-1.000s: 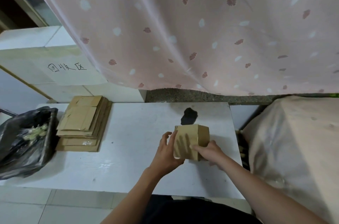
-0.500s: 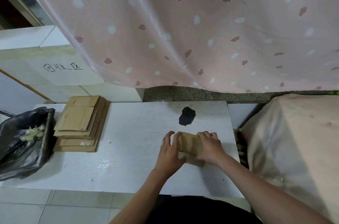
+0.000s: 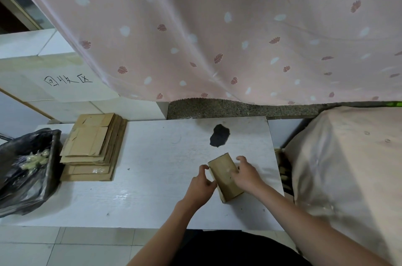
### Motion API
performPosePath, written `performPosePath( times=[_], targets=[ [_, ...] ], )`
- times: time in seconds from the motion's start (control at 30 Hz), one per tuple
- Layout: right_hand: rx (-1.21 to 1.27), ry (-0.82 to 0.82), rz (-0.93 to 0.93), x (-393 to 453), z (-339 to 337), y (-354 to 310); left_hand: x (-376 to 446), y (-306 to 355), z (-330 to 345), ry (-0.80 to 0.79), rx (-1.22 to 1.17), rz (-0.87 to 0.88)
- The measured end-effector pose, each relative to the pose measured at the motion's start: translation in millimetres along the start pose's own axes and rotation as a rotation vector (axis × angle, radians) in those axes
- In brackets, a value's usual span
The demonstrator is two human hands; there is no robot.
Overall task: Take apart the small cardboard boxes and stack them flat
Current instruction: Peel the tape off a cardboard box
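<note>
My fingers curl round a cardboard box [image 3: 225, 176] from both sides, left hand [image 3: 200, 185] gripping its left edge, right hand [image 3: 247, 175] its right, while it lies on the white table [image 3: 152, 167], long axis running away from me and tilted slightly leftward

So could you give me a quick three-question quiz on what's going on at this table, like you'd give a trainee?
1. True or false: the pile of flat cardboard lies left of the hands.
2. What lies between the left hand and the right hand? A) a cardboard box B) a cup C) scissors
3. What sits at the table's left edge?

Key: 1 true; 2 A; 3 a black bag.
</note>
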State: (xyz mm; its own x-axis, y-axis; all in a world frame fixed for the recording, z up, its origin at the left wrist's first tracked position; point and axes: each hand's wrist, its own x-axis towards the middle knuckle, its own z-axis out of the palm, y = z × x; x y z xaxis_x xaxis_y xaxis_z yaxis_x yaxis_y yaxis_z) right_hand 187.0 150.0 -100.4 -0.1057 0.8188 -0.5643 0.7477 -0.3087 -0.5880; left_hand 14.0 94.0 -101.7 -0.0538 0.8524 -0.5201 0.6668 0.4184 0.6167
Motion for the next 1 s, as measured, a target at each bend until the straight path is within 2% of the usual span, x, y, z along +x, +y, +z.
performPosePath(
  times=[0.13,0.2,0.37,0.47,0.5,0.53,0.6,0.63,0.7,0.77,0.83,1.0],
  targets=[
    [-0.191,-0.085,-0.061,-6,6,1,3,1,-3,0.119,0.022,0.064],
    [-0.205,-0.132,-0.041,-7,9,2,7,2,-5,0.111,0.030,0.069],
    [0.052,-0.055,0.076,-4,12,1,12,9,-5,-0.051,-0.103,-0.046],
    [0.316,-0.143,0.179,-2,10,2,10,8,-2,-0.079,0.140,0.023],
    [0.312,-0.159,0.175,-4,8,2,8,7,0,-0.061,0.253,0.052],
    [0.201,-0.131,0.115,-5,5,1,6,5,2,-0.041,0.344,0.075],
    [-0.114,0.040,-0.105,-4,-2,-1,3,1,6,-0.031,0.431,0.089],
    [-0.196,0.104,-0.222,-3,-5,-3,2,-1,8,-0.037,0.441,0.091],
    [-0.216,0.084,-0.383,-1,-8,-9,2,-3,8,-0.045,0.451,0.123],
    [-0.223,-0.031,-0.408,1,-5,-10,4,-5,4,-0.041,0.474,0.183],
    [-0.227,-0.073,-0.384,3,1,-5,4,-4,0,-0.040,0.498,0.222],
    [-0.123,0.027,-0.399,2,11,6,1,-3,-4,-0.040,0.525,0.250]
  ],
)
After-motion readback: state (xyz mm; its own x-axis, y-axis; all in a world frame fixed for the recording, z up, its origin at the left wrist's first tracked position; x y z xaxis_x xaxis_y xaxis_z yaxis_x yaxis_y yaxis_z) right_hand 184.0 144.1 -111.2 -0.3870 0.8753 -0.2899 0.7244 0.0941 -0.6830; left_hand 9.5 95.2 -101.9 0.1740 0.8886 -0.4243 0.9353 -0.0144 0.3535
